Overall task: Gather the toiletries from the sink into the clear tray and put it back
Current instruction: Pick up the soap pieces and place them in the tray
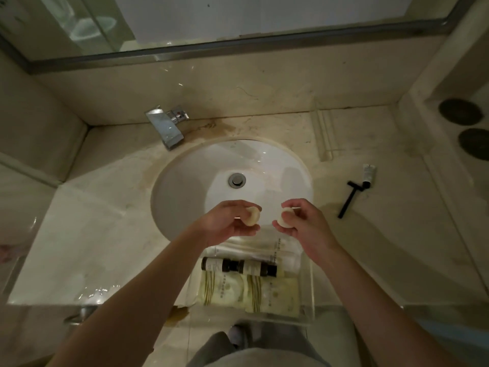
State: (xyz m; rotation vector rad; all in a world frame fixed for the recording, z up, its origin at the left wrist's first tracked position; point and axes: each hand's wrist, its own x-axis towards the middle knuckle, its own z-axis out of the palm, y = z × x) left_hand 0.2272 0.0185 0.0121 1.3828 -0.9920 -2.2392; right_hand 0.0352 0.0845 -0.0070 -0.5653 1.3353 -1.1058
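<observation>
My left hand (227,222) grips a small round cream soap (252,216) above the front of the white sink basin (190,181). A second round cream soap (284,219) sits in the fingers of my right hand (307,221), a little apart from the first. Below both hands, the clear tray (308,295) rests at the counter's front edge and juts over it. It holds two dark-capped bottles (238,266), pale green sachets (248,292) and white packets (264,250). A black razor (348,198) and a small tube (368,174) lie on the counter to the right.
A chrome faucet (166,125) stands behind the basin at the left, and the drain (237,180) is in its middle. A mirror runs along the back wall. Two dark round coasters (465,123) sit on a raised ledge at far right. My legs show below the counter edge.
</observation>
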